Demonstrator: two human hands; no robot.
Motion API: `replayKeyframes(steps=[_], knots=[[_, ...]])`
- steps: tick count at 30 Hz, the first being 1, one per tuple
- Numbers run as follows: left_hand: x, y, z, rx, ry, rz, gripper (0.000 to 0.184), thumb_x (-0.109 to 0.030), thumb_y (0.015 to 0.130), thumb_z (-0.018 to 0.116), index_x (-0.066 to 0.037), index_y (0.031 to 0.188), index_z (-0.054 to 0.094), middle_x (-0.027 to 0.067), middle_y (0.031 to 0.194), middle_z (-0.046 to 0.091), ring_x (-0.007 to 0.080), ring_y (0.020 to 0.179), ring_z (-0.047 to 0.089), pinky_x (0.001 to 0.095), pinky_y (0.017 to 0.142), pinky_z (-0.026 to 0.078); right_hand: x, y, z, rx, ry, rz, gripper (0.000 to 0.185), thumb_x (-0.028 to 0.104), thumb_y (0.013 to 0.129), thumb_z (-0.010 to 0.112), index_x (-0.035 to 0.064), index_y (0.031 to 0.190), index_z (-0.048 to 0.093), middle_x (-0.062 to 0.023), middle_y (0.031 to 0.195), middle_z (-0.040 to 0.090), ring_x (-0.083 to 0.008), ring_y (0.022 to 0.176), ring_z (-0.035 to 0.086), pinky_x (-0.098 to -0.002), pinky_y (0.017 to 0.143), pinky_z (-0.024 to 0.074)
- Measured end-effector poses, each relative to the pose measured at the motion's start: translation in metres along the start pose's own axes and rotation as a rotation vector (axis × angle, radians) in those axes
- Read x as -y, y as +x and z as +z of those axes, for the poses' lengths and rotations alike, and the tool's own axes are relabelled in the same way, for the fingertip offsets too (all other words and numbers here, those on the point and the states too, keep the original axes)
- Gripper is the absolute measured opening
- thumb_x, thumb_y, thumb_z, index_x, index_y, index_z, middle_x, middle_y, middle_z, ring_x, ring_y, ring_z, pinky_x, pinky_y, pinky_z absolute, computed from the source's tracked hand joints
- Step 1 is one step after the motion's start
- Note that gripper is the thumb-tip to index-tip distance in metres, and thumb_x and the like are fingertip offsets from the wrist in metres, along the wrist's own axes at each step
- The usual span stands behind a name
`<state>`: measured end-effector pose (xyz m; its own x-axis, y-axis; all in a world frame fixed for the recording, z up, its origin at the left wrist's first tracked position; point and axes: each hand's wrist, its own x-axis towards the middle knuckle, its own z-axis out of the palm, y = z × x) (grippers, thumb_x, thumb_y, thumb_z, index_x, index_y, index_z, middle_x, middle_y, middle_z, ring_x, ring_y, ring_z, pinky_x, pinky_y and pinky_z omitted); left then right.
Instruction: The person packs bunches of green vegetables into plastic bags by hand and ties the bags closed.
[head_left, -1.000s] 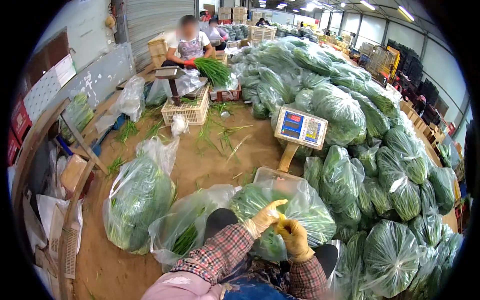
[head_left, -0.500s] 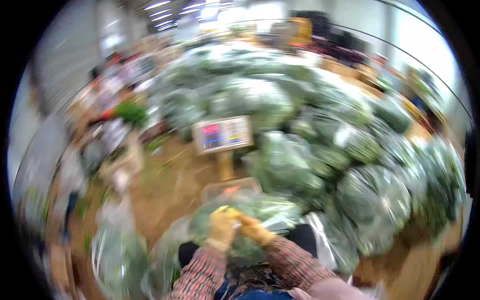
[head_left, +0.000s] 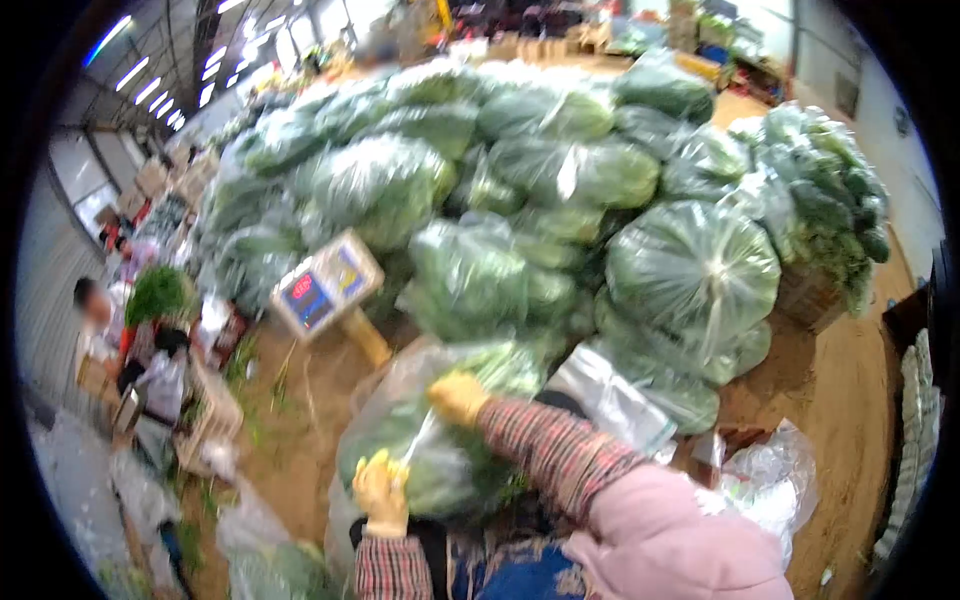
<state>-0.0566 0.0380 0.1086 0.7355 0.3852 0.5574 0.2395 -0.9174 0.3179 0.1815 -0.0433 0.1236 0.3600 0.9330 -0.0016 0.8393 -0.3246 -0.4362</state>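
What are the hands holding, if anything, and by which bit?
The clear bag of greens, seemingly, by its bunched plastic in the left hand. Whether the right hand grips too is unclear.

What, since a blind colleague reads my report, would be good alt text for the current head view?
A person's gloved left hand and right hand are at a clear plastic bag of greens. Beyond it are a lit scale display and a large pile of bagged greens.

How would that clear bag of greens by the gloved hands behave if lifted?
The bag would probably sag rather than stay stiff, since it looks like thin, see-through plastic. It might slip a bit, as the surface shines. Squeezing could bruise the greens showing inside.
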Motion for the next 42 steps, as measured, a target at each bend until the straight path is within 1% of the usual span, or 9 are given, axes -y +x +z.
replayKeyframes(steps=[5,7,12,18,21,26,34,36,42], knots=[[0.011,-0.006,-0.025,-0.082,-0.468,-0.416,0.047,-0.033,0.081,0.061,-0.004,0.116,0.053,0.0127,0.130,0.042,0.0271,0.126,0.032,0.0393,0.105,0.022,-0.048,-0.002,0.010,-0.345,0.865,-0.185,0.040,0.010,0.074,0.066,0.0104,0.112,0.055,-0.0104,0.113,0.056,-0.0256,0.102,0.054,-0.0345,0.090,0.0419],[0.049,-0.019,-0.019,-0.199,-0.730,-0.666,0.052,-0.040,0.085,0.055,-0.003,0.121,0.048,0.0114,0.128,0.043,0.0241,0.122,0.036,0.0367,0.103,0.025,-0.076,-0.015,0.002,-0.533,1.319,0.099,0.037,0.008,0.076,0.063,0.0077,0.113,0.054,-0.0095,0.113,0.056,-0.0230,0.100,0.055,-0.0313,0.090,0.0416],[0.090,-0.036,0.008,-0.177,-0.805,-1.177,0.052,-0.045,0.086,0.050,-0.003,0.117,0.049,0.0084,0.108,0.055,0.0183,0.096,0.052,0.0331,0.084,0.043,-0.182,-0.043,0.049,-0.764,0.434,0.654,0.044,0.033,0.078,0.061,0.0049,0.110,0.054,-0.0174,0.106,0.058,-0.0309,0.099,0.055,-0.0381,0.087,0.0418],[0.148,-0.082,0.026,-0.435,-0.980,-1.371,0.055,-0.052,0.085,0.047,-0.003,0.108,0.056,0.0096,0.108,0.057,0.0194,0.096,0.053,0.0343,0.083,0.044,-0.194,-0.050,0.039,-0.650,0.929,0.818,0.046,0.040,0.085,0.053,0.0006,0.109,0.053,-0.0119,0.102,0.058,-0.0220,0.092,0.053,-0.0332,0.083,0.0400],[0.152,-0.093,0.019,-0.223,-1.033,-1.669,0.065,-0.061,0.083,0.042,-0.006,0.117,0.050,0.0090,0.111,0.056,0.0210,0.099,0.052,0.0357,0.085,0.042,-0.187,-0.048,0.033,-0.557,1.099,0.896,0.045,0.044,0.085,0.050,0.0032,0.100,0.059,-0.0077,0.101,0.059,-0.0188,0.092,0.051,-0.0296,0.082,0.0376],[0.119,-0.091,0.013,0.116,-1.364,-1.688,0.082,-0.072,0.079,0.030,-0.010,0.132,0.039,0.0093,0.128,0.048,0.0262,0.114,0.048,0.0384,0.096,0.039,-0.195,-0.041,0.045,-0.253,1.597,1.059,0.066,0.059,0.070,0.061,0.0065,0.110,0.059,-0.0098,0.113,0.059,-0.0249,0.099,0.055,-0.0360,0.088,0.0393],[0.071,-0.040,-0.017,0.091,-1.546,-1.421,0.065,-0.058,0.085,0.041,-0.009,0.128,0.044,0.0077,0.126,0.049,0.0244,0.112,0.049,0.0381,0.096,0.039,-0.163,-0.054,0.019,0.077,1.934,1.017,0.062,0.055,0.072,0.062,0.0075,0.113,0.058,-0.0080,0.114,0.059,-0.0276,0.099,0.055,-0.0387,0.088,0.0402],[0.063,-0.018,-0.015,0.127,-1.536,-1.312,0.062,-0.055,0.086,0.042,-0.009,0.127,0.045,0.0074,0.125,0.050,0.0241,0.112,0.049,0.0384,0.096,0.039,-0.148,-0.068,0.013,-0.030,1.856,1.010,0.056,0.052,0.072,0.063,0.0069,0.104,0.061,-0.0108,0.102,0.063,-0.0270,0.085,0.058,-0.0374,0.076,0.0444],[0.028,0.148,-0.062,0.398,-1.406,-1.005,0.060,-0.050,0.088,0.042,-0.005,0.129,0.042,0.0115,0.129,0.045,0.0225,0.115,0.045,0.0377,0.098,0.036,-0.140,-0.095,-0.060,-0.417,1.922,0.677,0.086,0.073,0.065,0.054,0.0046,0.117,0.053,-0.0137,0.113,0.057,-0.0285,0.099,0.055,-0.0418,0.086,0.0437]])
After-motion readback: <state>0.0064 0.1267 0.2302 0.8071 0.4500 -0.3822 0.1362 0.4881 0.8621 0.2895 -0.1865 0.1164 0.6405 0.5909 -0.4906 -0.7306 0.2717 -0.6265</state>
